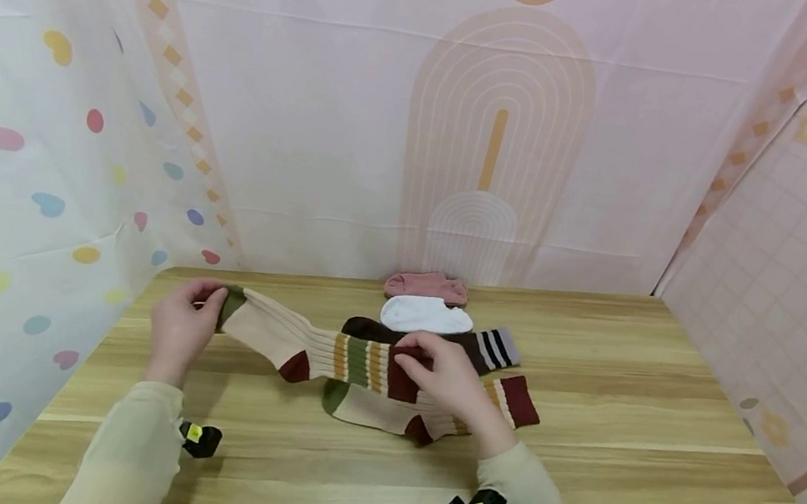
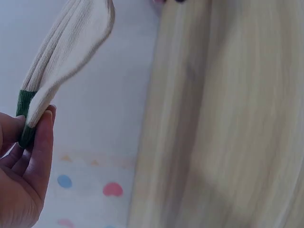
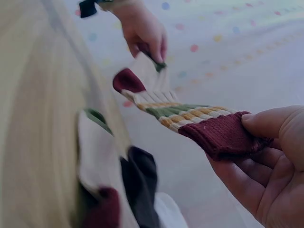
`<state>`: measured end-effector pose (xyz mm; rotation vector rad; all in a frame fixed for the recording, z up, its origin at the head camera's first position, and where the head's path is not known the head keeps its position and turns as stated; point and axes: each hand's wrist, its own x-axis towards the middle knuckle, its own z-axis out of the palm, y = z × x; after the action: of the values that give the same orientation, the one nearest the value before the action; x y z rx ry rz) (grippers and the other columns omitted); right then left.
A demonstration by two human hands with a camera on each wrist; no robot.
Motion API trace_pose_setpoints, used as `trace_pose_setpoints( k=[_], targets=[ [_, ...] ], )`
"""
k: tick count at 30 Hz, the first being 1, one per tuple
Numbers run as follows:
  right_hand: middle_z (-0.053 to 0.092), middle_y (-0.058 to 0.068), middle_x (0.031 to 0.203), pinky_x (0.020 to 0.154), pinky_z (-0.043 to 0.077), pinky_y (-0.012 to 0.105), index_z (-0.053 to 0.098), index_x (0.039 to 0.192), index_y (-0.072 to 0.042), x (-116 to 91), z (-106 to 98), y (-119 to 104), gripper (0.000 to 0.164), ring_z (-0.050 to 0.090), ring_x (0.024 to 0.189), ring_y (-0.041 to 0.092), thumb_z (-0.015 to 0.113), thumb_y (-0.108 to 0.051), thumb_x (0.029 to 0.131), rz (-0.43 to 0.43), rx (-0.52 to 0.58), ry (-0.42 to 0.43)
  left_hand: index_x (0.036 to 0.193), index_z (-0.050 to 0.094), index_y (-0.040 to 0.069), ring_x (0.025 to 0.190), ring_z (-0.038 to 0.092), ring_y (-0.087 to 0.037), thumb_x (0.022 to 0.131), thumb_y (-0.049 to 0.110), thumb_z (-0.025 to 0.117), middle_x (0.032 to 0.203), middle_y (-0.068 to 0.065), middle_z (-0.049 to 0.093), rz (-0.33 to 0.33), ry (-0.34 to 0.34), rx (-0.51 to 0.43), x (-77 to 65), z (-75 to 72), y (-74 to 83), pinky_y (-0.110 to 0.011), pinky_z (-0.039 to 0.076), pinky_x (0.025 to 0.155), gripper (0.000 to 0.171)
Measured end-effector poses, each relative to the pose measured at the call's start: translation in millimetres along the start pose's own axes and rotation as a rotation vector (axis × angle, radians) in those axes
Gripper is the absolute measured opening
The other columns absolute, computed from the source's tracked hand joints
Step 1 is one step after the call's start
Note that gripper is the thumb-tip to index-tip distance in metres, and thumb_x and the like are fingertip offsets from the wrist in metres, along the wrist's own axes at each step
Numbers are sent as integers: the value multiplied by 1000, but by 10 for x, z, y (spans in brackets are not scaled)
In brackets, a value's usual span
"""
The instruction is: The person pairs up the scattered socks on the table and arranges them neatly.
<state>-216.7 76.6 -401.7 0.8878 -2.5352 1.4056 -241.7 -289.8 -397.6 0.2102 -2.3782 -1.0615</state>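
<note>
A cream sock with a green toe, maroon heel, striped leg and maroon cuff is stretched between both hands above the table. My left hand pinches its green toe, as the left wrist view also shows at the toe. The maroon cuff is pinched between thumb and fingers of my right hand. Below it on the table lies a matching sock, partly hidden by the held sock and my right hand.
Behind the matching sock lies a dark brown sock with a grey, black-striped cuff. Farther back are a white ankle sock and a pink ankle sock. The wooden table meets patterned cloth walls at the back and sides.
</note>
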Motion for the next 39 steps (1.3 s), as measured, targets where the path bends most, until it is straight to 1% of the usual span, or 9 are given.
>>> trace_pose_setpoints(
  k=[4,6,9,11,15,19,24,30,39],
  targets=[
    [70,4,104,77,52,31,68,107,-7,-37,-187,68,11,64,93,16,65,-10,96,24,-19,51,110,70,-3,70,56,2,99,14,61,100,-21,67,3,-43,-116,-48,49,112,-16,53,55,23],
    [69,5,101,73,52,31,68,107,-6,-62,-275,98,11,64,87,16,64,-9,97,35,-9,71,110,70,-4,69,58,0,99,13,61,99,-22,67,8,-68,-167,-77,81,166,-19,54,55,22],
    [69,8,95,66,52,31,67,105,-3,-102,-393,149,10,63,79,17,64,-7,97,65,21,101,111,70,-4,71,61,-5,99,14,62,99,-21,66,19,-103,-203,-120,123,246,-21,55,57,23],
    [69,10,95,65,52,32,66,106,-2,-132,-463,175,11,63,79,19,63,-6,97,100,37,119,111,69,-4,72,62,-8,99,14,62,100,-22,66,24,-131,-228,-151,151,299,-21,56,57,23],
    [70,13,100,75,53,37,66,109,0,-179,-579,242,14,65,88,24,63,-6,97,138,2,167,111,68,-6,72,62,-9,99,12,62,100,-24,66,28,-197,-277,-222,211,394,-24,57,59,23],
    [70,14,103,82,52,44,66,113,2,-214,-685,287,18,65,94,29,62,-6,97,143,-30,196,110,69,-6,70,64,-9,98,10,63,98,-24,67,41,-259,-320,-309,300,464,-26,58,59,21],
    [70,14,103,83,51,45,66,114,2,-276,-807,317,19,65,94,28,61,-8,98,165,-64,220,109,69,-7,69,65,-13,97,7,64,94,-22,69,52,-329,-362,-433,431,530,-29,58,58,19],
    [71,13,100,76,52,37,65,112,1,-359,-950,381,18,64,88,23,61,-10,99,214,-99,224,108,68,-8,69,67,-21,96,2,63,93,-21,70,0,-415,-398,-562,562,578,-31,59,58,16],
    [69,9,92,70,51,38,66,104,0,-456,-1077,540,11,63,80,20,62,-9,98,211,-161,189,108,68,-8,64,67,-23,94,-3,63,89,-16,70,-41,-505,-391,-724,643,564,-40,59,60,16]
  ],
)
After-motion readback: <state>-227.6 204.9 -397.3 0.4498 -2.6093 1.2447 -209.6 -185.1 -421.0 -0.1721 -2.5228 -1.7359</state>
